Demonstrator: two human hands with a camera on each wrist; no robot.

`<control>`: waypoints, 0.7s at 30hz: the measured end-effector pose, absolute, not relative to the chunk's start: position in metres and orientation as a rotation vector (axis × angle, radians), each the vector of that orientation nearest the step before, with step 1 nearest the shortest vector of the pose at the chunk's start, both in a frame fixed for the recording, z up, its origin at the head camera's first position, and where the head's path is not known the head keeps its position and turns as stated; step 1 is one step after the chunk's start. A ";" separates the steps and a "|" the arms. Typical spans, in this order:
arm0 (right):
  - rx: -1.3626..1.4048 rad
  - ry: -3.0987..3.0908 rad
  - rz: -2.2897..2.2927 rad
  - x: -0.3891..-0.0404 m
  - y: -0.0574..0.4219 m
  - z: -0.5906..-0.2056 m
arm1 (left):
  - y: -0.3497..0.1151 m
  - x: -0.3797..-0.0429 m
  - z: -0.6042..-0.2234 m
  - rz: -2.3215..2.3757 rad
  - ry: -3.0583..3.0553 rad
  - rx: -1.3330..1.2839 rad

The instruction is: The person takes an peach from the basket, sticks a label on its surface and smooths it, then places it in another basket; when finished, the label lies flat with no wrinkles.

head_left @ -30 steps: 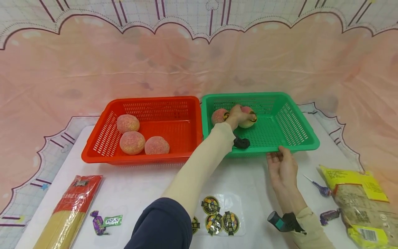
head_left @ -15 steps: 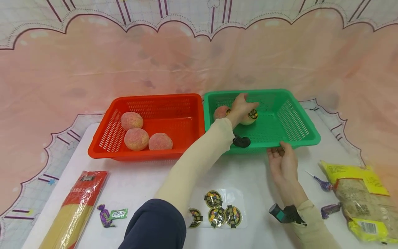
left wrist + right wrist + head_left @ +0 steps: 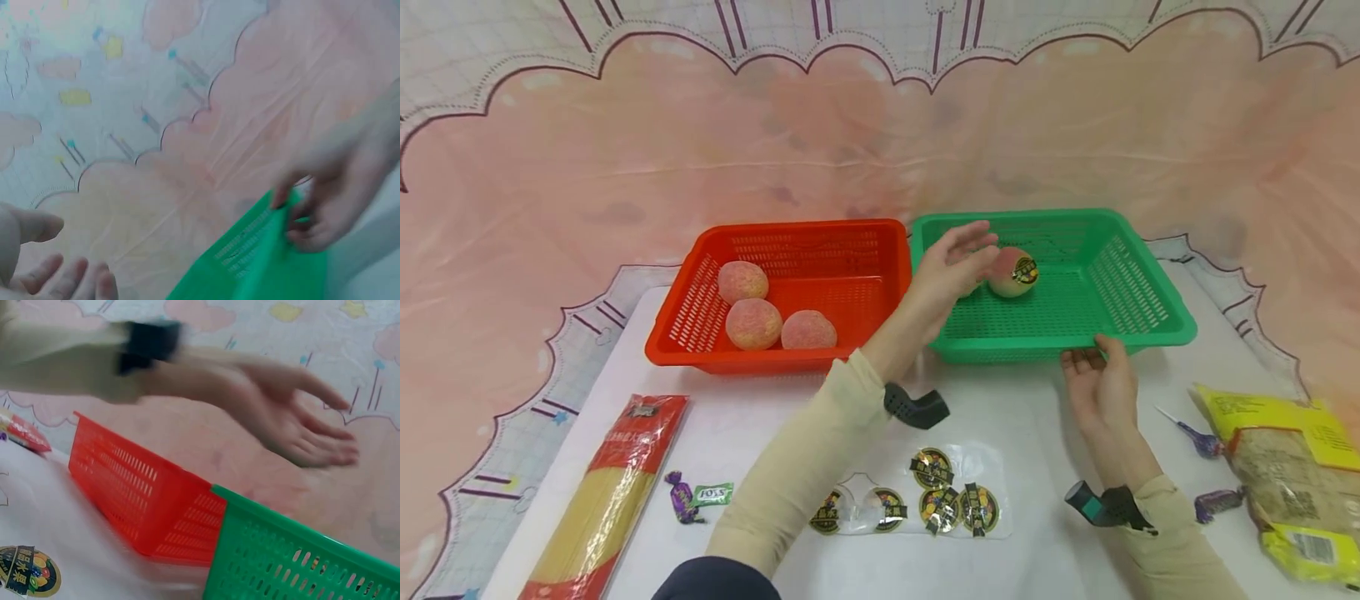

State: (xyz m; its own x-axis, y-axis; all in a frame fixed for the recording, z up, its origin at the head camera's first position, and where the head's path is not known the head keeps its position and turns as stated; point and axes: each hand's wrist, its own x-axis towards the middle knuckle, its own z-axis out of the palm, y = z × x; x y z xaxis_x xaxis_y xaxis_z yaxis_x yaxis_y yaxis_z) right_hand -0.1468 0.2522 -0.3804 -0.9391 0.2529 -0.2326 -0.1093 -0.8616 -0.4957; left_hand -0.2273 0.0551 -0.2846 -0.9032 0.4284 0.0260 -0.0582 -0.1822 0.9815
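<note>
My left hand (image 3: 946, 271), fingers loosely extended and holding nothing, hovers over the left end of the green basket (image 3: 1138, 338). Just right of its fingertips, a peach (image 3: 1009, 275) with a round black-and-gold sticker (image 3: 1025, 270) lies in that basket. Another peach is mostly hidden behind the hand. My right hand (image 3: 1105, 396) pinches the basket's front rim, thumb on top and fingers beneath, as the left wrist view also shows. In the red basket (image 3: 775, 360) to the left lie three peaches (image 3: 754, 323), with no stickers visible on them.
A clear sheet (image 3: 910, 517) with several round stickers lies in front. On the left are a noodle packet (image 3: 606, 492), a purple-wrapped candy (image 3: 682, 498) and a green-wrapped candy (image 3: 712, 494). To the right are a lollipop (image 3: 1202, 439), a wrapped candy (image 3: 1219, 504) and a yellow bag (image 3: 1292, 475).
My left hand has let go of the stickered peach, lifted off it and drawn back to the left. My right hand keeps its hold on the green rim. The head view has shifted slightly.
</note>
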 end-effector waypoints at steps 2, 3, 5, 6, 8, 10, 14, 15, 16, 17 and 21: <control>-0.418 -0.705 2.841 -0.146 0.254 -0.380 | 0.043 -0.211 -0.293 2.212 1.656 0.456; -0.412 -0.692 2.851 -0.145 0.255 -0.380 | 0.037 -0.204 -0.299 2.232 1.614 0.476; -0.383 -0.683 2.875 -0.144 0.257 -0.380 | 0.026 -0.190 -0.311 2.249 1.591 0.467; -0.372 -0.682 2.886 -0.143 0.259 -0.381 | 0.021 -0.184 -0.318 2.249 1.600 0.448; -0.365 -0.700 2.904 -0.140 0.260 -0.382 | 0.008 -0.171 -0.330 2.265 1.610 0.376; -0.376 -0.740 2.902 -0.134 0.261 -0.384 | -0.006 -0.157 -0.342 2.288 1.614 0.284; -0.383 -0.765 2.866 -0.122 0.256 -0.390 | -0.033 -0.132 -0.365 2.415 1.497 0.051; -0.360 -0.768 2.855 -0.120 0.254 -0.391 | -0.039 -0.128 -0.371 2.471 1.449 -0.017; -0.322 -0.760 2.849 -0.119 0.251 -0.391 | -0.046 -0.125 -0.375 2.534 1.396 -0.086; -0.274 -0.769 2.840 -0.118 0.248 -0.391 | -0.052 -0.123 -0.380 2.610 1.332 -0.163; -0.028 -0.916 2.781 -0.118 0.230 -0.384 | -0.076 -0.125 -0.390 2.884 1.130 -0.440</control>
